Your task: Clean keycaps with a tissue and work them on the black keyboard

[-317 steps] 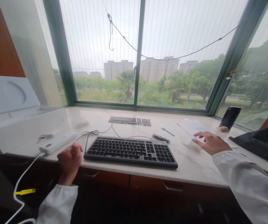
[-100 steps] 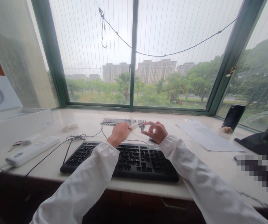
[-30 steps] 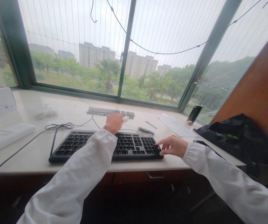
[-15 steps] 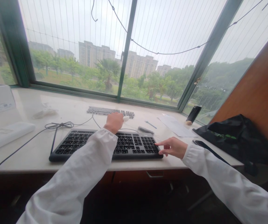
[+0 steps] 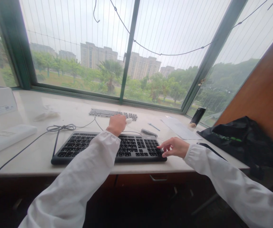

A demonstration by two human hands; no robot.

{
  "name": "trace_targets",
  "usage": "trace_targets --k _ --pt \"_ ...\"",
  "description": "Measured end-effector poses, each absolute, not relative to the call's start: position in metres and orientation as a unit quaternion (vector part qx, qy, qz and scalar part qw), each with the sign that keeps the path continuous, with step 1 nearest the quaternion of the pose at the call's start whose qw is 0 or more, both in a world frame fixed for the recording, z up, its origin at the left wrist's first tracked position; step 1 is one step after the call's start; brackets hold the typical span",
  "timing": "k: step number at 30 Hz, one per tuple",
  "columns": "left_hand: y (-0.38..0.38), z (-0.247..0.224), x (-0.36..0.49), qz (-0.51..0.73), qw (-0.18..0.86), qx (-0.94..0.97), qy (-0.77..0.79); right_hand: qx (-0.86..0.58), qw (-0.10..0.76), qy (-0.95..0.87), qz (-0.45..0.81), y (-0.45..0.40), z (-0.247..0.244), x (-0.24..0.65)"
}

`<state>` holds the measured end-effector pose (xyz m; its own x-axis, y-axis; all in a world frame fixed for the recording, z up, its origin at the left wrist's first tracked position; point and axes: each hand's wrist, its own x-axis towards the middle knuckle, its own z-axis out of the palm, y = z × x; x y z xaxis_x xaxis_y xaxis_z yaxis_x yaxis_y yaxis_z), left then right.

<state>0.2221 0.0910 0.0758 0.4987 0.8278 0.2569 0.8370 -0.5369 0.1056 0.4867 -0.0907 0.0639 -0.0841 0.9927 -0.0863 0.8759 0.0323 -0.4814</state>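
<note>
Black keyboard (image 5: 133,148) lies along the bench's (image 5: 32,164) front edge; likely light, rigid, fragile across the keys, best held by its end rims. Left hand (image 5: 117,124) closed on a white item (image 5: 128,121); right hand (image 5: 175,147), fingers parted, at keyboard's right end.

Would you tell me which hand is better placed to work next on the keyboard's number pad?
Probably the right hand: its fingers are at the right end of the keyboard, beside the number pad. The left hand is farther off, holding a white object.
</note>
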Motion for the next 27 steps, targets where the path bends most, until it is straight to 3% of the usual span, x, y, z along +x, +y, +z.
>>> trace_targets --k 7,16,27 --pt "0.089 0.078 0.222 -0.129 0.023 -0.865 -0.484 -0.640 0.170 -0.727 0.183 -0.090 0.058 0.489" --pt "0.089 0.078 0.222 -0.138 0.031 -0.865 -0.482 -0.641 0.158 -0.710 0.245 -0.088 0.058 0.495" --pt "0.091 0.078 0.222 -0.130 0.031 -0.865 -0.484 -0.586 0.003 -0.807 0.075 -0.078 0.078 0.476"
